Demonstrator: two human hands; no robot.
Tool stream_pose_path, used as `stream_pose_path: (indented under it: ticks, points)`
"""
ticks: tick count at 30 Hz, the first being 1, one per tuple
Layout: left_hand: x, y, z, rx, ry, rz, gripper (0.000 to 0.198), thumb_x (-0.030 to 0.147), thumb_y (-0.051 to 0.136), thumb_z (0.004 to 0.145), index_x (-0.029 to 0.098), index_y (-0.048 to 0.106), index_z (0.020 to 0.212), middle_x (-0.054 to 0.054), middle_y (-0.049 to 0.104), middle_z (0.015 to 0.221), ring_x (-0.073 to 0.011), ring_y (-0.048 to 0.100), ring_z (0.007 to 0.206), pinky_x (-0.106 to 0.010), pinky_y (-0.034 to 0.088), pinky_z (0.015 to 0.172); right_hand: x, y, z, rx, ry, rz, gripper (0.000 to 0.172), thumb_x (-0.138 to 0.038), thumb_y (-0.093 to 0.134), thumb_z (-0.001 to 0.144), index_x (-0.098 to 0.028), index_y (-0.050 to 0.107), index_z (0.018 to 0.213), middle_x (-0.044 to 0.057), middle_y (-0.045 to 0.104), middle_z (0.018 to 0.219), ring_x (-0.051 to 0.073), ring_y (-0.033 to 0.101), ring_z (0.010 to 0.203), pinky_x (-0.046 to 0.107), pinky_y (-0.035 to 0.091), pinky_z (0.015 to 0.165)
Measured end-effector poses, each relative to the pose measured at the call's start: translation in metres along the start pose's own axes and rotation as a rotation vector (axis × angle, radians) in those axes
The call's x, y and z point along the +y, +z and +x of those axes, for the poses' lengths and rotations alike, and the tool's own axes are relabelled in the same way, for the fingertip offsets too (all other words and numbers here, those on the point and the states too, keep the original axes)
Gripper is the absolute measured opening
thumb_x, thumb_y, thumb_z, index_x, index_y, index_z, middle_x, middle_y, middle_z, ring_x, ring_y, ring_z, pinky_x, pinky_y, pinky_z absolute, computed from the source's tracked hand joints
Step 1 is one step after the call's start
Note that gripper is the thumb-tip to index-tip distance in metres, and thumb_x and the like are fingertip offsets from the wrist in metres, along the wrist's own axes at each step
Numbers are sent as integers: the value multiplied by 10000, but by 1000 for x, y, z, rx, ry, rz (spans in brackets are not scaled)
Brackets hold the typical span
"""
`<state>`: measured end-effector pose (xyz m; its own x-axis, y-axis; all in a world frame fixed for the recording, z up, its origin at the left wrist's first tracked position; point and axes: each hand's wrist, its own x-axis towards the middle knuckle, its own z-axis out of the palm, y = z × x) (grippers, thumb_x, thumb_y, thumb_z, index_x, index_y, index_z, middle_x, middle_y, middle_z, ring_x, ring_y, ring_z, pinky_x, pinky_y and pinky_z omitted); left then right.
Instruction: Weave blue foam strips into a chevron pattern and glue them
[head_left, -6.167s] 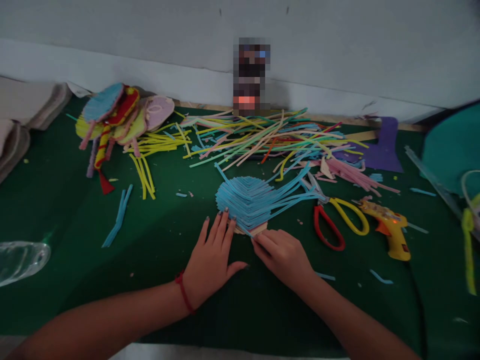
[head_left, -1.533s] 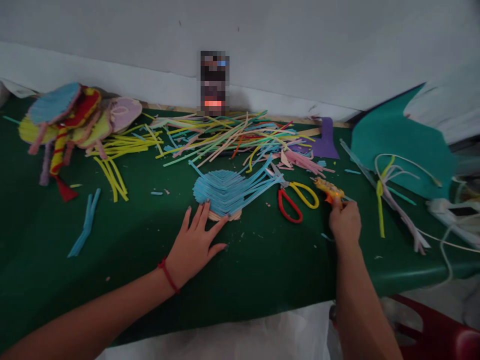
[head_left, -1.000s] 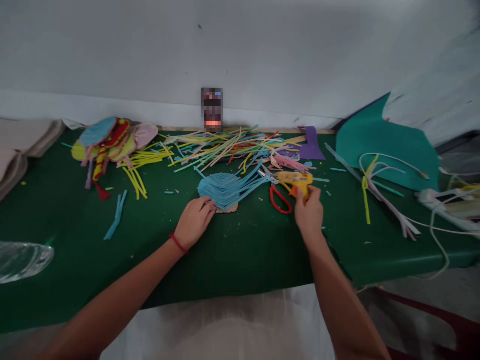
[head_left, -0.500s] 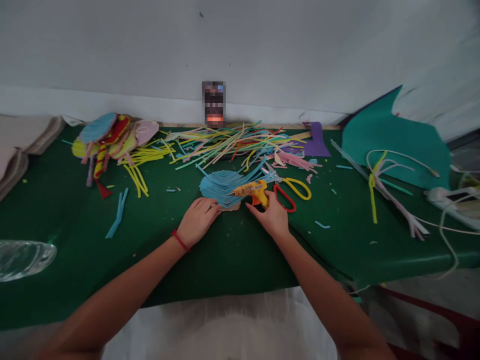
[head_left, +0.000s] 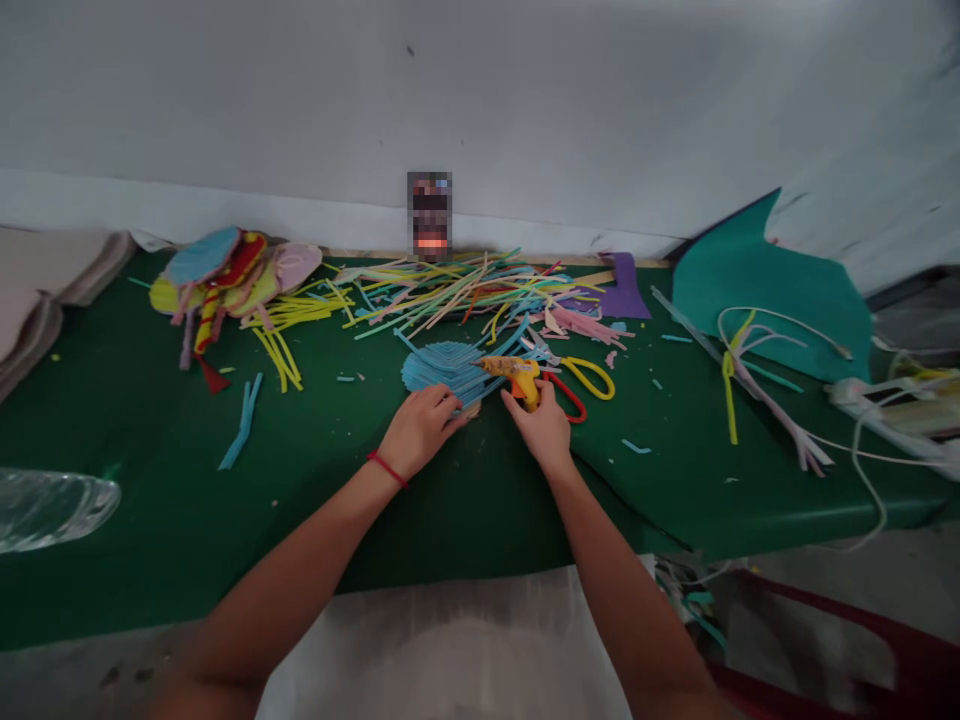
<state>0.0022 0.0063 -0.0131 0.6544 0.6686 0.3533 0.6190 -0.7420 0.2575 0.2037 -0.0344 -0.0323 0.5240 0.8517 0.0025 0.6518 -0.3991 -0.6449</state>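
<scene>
Forearms (head_left: 304,550) angle in from seven and five o'clock over the green counter (head_left: 457,520). The left hand (head_left: 420,430) lies palm down, knuckles bent, over the near edge of the blue strip piece (head_left: 441,362), which sits at its one o'clock; whether it pinches, I cannot tell. The right hand (head_left: 546,425) grips the yellow glue gun (head_left: 517,369) by its handle, nozzle toward nine o'clock.

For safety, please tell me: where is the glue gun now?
In the head view, the glue gun is right of centre, in the right hand, beside the scissors.
</scene>
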Motion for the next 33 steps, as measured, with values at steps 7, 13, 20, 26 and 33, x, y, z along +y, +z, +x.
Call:
stream_pose_path:
  ticks: [7,13,20,26,33]
  points:
    - [-5,2,-3,-95,-1,60,97,252,603,846,156,588,846,-81,596,991,-215,575,890,-363,449,797,9,-7,1,-26,-125,101,601,-637,565,707,-208,504,1123,67,669,873,253,625,754,337,442,634]
    - [-5,5,-1,-115,-12,35,36,156,542,866,152,577,875,-85,605,1023,-204,582,902,-359,447,817,9,-9,-2,-44,-154,92,615,-610,568,718,-194,491,1164,90,662,939,256,622,785,355,455,667]
    - [-1,-4,-3,11,-22,39,125,170,444,921,183,542,845,-19,632,817,-173,589,827,-355,406,931,10,-9,-1,53,-165,132,637,-582,585,717,-168,477,1188,126,650,1002,267,615,836,390,470,728]
    - [-10,-12,-3,202,-87,117,166,196,412,938,201,547,842,-13,638,802,-163,599,803,-376,359,1001,10,-13,-5,87,-252,138,628,-529,574,749,-166,446,1246,138,617,1127,263,610,941,390,475,794]
    - [-46,12,3,76,-198,-11,35,183,577,847,206,603,841,-23,642,896,-199,587,907,-415,351,1012,12,-14,-11,-3,-364,-72,504,-435,566,755,-183,514,1188,119,633,1127,285,606,982,396,489,791]
